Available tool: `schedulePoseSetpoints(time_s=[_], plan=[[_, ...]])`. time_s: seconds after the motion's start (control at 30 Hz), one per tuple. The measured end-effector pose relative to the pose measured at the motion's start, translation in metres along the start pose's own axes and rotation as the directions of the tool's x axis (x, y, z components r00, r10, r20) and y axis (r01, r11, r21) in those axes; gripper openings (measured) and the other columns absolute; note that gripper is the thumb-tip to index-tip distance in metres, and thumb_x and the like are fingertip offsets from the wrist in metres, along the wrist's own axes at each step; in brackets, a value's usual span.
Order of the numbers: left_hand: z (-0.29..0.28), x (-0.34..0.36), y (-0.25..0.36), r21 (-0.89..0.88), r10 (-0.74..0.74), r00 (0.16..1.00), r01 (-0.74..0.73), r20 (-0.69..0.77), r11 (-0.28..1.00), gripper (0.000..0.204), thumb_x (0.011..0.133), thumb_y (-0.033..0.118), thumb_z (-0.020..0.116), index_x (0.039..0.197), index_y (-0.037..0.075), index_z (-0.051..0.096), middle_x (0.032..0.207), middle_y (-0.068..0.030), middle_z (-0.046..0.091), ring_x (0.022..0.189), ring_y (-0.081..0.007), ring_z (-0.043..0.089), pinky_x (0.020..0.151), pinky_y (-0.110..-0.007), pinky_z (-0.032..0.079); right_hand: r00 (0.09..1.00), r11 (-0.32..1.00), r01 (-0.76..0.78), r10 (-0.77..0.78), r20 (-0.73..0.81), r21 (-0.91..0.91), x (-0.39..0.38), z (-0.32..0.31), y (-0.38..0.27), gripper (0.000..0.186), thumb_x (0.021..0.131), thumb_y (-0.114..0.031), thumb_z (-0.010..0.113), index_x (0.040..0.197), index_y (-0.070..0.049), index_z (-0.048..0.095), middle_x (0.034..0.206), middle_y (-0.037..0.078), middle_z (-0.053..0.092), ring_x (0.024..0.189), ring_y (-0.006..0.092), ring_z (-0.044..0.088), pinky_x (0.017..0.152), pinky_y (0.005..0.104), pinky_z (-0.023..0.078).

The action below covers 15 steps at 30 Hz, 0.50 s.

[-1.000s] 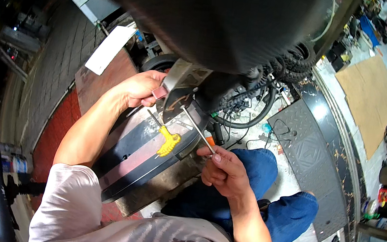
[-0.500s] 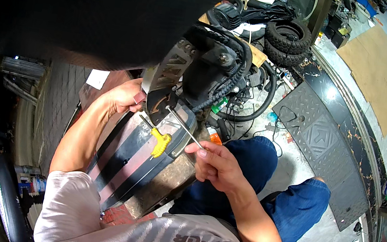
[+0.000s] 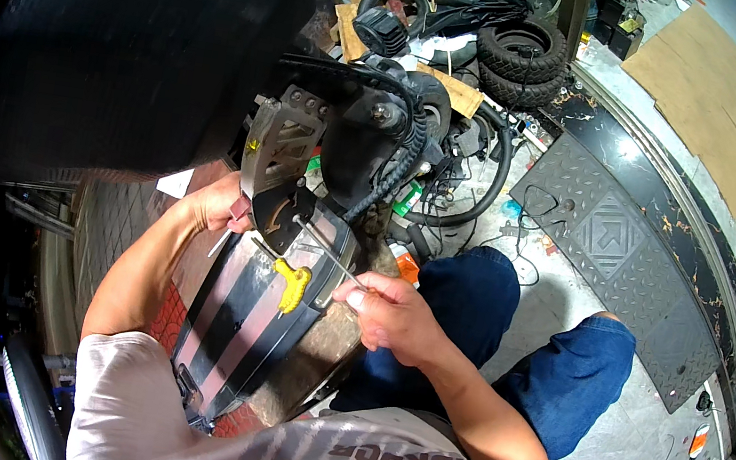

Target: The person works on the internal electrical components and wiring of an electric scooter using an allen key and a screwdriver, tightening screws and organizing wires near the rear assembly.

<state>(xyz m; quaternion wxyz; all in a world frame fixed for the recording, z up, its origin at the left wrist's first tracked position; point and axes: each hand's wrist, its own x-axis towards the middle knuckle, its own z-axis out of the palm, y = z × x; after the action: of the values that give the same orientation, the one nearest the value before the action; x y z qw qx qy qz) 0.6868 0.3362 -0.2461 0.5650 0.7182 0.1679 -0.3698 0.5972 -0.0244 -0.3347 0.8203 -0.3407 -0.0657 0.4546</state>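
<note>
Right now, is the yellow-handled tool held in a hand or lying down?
Lying down. The yellow-handled tool rests on the scooter deck, untouched; the right hand holds a thin metal rod instead.

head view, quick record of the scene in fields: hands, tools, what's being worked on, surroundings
setting: workshop floor, seen from above, person seated
left hand: on the metal bracket at the front of a scooter deck
right hand: pinching the end of a long thin metal tool whose tip reaches the bracket area
loose tool: yellow-handled T-wrench lying on the deck
deck: dark with pale stripes
nearby: small tyres, black hose, ribbed grey ramp, cardboard sheets
legs: blue jeans
</note>
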Motion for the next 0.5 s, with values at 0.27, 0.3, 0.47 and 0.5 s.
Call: schedulePoseSetpoints(time_s=[0.27,0.3,0.47,0.5], plan=[[0.011,-0.003,0.016,-0.009,-0.053,0.999,0.053,0.014,0.999,0.036,0.105,0.042,0.060,0.109,0.007,0.066,0.067,-0.0023,0.063,0.042,-0.0095,0.048,0.038,-0.025,0.032,0.993,0.949,0.035,-0.070,-0.100,-0.312,-0.002,0.009,-0.006,0.023,0.108,-0.022,0.060,0.110,-0.001,0.069,0.064,-0.005,0.052,0.055,0.0050,0.047,0.053,0.0278,0.038],[0.010,-0.004,0.015,-0.050,-0.068,0.997,0.069,0.022,0.996,0.036,0.105,0.042,0.061,0.110,0.006,0.067,0.067,-0.0026,0.063,0.042,-0.0094,0.049,0.038,-0.025,0.033,0.988,0.921,0.076,-0.120,-0.094,-0.382,-0.002,0.009,-0.007,0.023,0.107,-0.023,0.061,0.109,-0.001,0.069,0.065,-0.004,0.053,0.057,0.0053,0.048,0.054,0.0285,0.039],[0.024,-0.009,0.021,0.038,-0.016,0.999,0.018,-0.046,0.999,0.030,0.106,0.031,0.059,0.117,0.005,0.066,0.067,-0.0029,0.063,0.042,-0.0082,0.049,0.037,-0.023,0.032,0.980,0.801,0.111,-0.186,-0.068,-0.588,-0.005,0.008,-0.017,0.024,0.104,-0.024,0.065,0.105,-0.001,0.067,0.068,-0.003,0.054,0.066,0.0063,0.053,0.059,0.0311,0.040],[0.025,-0.010,0.022,0.064,-0.013,0.998,0.017,-0.061,0.998,0.028,0.106,0.029,0.059,0.118,0.005,0.066,0.067,-0.0029,0.063,0.042,-0.0078,0.049,0.037,-0.022,0.032,0.972,0.743,0.131,-0.228,-0.064,-0.657,-0.006,0.009,-0.020,0.024,0.103,-0.024,0.066,0.105,0.000,0.067,0.068,0.002,0.058,0.065,0.0117,0.055,0.060,0.0338,0.043]])
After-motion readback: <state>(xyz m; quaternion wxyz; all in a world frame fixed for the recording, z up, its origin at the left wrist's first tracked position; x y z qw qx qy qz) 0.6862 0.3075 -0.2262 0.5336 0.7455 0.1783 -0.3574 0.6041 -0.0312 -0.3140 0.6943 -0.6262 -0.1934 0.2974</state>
